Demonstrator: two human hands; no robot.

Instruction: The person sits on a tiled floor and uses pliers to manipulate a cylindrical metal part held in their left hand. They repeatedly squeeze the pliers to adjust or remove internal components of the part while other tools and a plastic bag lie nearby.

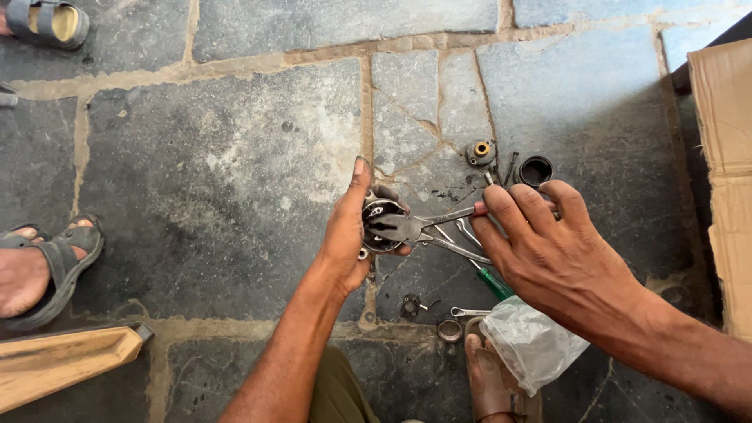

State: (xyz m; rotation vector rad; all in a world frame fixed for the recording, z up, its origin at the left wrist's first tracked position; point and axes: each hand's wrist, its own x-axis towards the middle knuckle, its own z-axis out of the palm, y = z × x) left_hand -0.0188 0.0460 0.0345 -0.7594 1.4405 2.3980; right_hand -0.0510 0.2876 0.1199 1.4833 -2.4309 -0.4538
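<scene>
At nine o'clock a sandalled foot (35,266) rests on the stone floor (227,149), with a wooden piece (63,360) below it at eight o'clock and another sandal (47,19) up at eleven.

Near the middle, the left hand (348,235) cups a round metal part (381,225) just off the floor. The thumb stands up along its left side and the fingers wrap round the back, their tips showing over the top rim and under the bottom edge. The part looks like solid steel: stiff, fairly heavy for its size, probably greasy and so slippery. Its rim is the sound place to hold it, as this hand does.

Locking pliers (419,227) bite into the face of the part, handles running out toward three o'clock. The right hand (548,251) closes over those handles, fingers pressed side by side and curled down on them. The pliers are rigid and the handle ends give the best leverage; I judge the jaws could slip off if the pull is not square.

Beneath the right hand a green-handled screwdriver (495,283) pokes out at five o'clock, beside a clear plastic bag (529,341) lying against a bare foot (489,380). A small wrench (470,312) and a metal ring (450,330) lie at six o'clock. At one o'clock sit a brass-centred fitting (480,151) and a black ring (536,170). Cardboard (724,180) fills the right edge.
</scene>
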